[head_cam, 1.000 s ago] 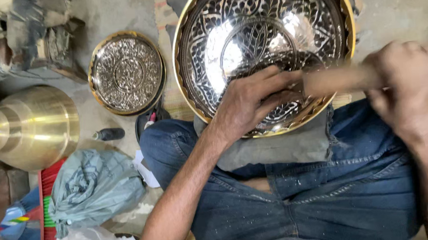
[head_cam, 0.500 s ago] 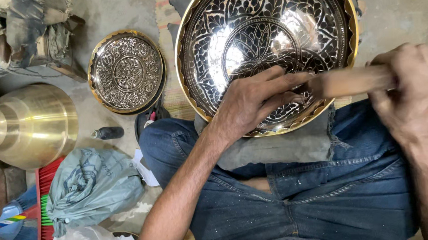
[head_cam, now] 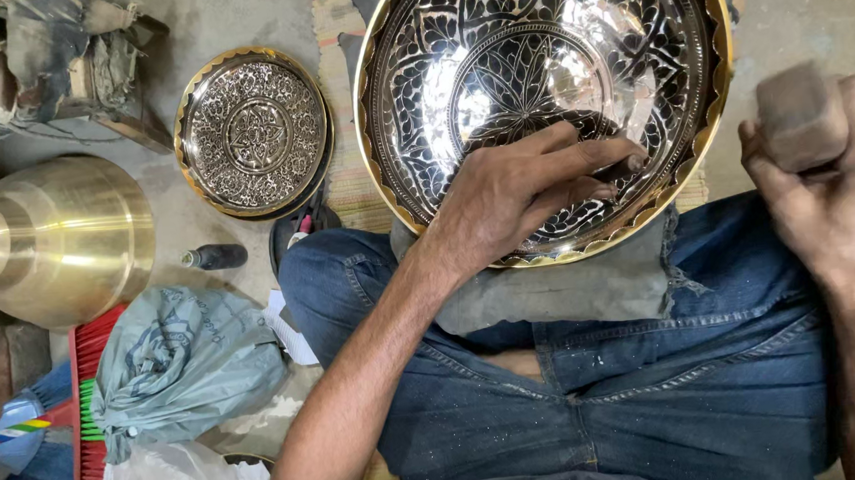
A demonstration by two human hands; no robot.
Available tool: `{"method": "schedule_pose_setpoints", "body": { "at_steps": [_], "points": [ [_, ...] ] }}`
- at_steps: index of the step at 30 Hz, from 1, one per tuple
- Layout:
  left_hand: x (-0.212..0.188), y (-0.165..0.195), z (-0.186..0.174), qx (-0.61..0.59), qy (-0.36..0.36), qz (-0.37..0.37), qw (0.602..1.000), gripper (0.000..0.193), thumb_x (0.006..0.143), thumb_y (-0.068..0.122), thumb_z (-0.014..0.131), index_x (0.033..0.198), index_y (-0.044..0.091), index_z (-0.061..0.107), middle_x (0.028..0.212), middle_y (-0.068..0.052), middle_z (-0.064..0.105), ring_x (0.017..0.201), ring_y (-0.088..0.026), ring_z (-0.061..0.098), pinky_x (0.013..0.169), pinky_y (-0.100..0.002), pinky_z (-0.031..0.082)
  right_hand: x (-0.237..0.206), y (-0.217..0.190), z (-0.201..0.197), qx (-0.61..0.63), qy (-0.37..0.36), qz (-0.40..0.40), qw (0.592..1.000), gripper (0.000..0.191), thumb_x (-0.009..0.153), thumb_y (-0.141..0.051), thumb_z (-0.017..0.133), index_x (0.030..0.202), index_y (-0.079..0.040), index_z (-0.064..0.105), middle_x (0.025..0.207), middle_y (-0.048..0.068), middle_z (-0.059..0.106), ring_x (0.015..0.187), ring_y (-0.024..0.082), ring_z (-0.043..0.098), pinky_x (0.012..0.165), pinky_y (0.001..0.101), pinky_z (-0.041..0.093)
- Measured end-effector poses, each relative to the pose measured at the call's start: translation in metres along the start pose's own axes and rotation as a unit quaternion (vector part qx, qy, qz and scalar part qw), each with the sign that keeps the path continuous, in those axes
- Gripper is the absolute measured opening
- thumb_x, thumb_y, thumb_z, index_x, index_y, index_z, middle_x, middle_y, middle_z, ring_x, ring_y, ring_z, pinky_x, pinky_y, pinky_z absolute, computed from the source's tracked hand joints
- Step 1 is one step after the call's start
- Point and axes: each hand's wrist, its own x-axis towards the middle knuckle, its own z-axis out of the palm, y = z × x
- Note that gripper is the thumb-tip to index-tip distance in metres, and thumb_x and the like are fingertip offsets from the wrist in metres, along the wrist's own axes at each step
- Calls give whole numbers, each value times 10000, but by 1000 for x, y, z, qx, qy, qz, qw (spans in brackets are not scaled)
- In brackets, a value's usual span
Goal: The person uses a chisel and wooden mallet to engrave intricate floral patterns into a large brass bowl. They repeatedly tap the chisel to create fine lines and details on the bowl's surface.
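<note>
On my lap, the engraved metal bowl (head_cam: 537, 82) leans on a grey cloth (head_cam: 571, 285), my left hand (head_cam: 519, 188) pinching a thin tool, its tip hidden, against the inner wall. Beside the rim, my right hand (head_cam: 829, 167) is fisted round a wooden mallet (head_cam: 800, 116). A skewed blow could skid the tool, scarring the pattern.

left hand (head_cam: 515, 199) fingertips inside engraved bowl (head_cam: 534, 42) | right hand (head_cam: 830, 187) grips wooden mallet (head_cam: 798, 116)
</note>
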Motion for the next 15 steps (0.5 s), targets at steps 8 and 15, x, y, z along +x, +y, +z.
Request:
{"method": "schedule_pose_setpoints", "body": {
  "at_steps": [8, 15],
  "points": [
    [2, 1, -4, 26, -13, -8, 1000, 462, 1006, 287, 677, 1444, 367, 554, 931, 98, 620, 796, -41, 663, 710, -187, 630, -4, 20, -2, -252, -5, -198, 947, 357, 730, 19, 785, 1044, -20, 619, 923, 119, 647, 879, 310, 659, 818, 430, 523],
    [4, 4, -7, 21, -13, -11, 1000, 456, 995, 298, 685, 1425, 371, 554, 938, 100, 627, 788, -42, 658, 683, -193, 629, -5, 11, 2, -354, 0, -291, 889, 336, 662, 33, 814, 957, -4, 658, 862, 150, 672, 841, 347, 676, 803, 454, 525]
  ]
}}
